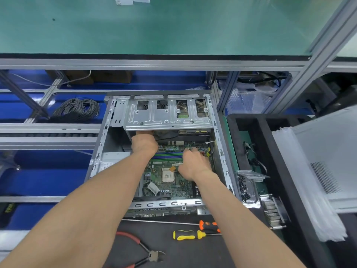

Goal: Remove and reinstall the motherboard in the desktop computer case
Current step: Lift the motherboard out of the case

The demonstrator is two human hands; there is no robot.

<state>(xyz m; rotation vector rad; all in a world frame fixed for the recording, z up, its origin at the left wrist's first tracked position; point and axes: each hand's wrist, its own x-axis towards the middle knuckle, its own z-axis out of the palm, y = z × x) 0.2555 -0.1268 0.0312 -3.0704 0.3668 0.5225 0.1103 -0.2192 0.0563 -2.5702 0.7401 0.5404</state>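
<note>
While both hands reach into the case (100, 144), left hand (144, 144) fingertips hidden under drive cage (168, 115), right hand (193, 163) curled over motherboard (168, 182), grips unclear.

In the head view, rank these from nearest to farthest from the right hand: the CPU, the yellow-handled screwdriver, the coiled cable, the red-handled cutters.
From the right hand:
1. CPU, on the motherboard just left of the hand.
2. Yellow-handled screwdriver, on the dark mat in front of the case.
3. Red-handled cutters, lower left on the mat.
4. Coiled cable, far left, outside the case.
</note>
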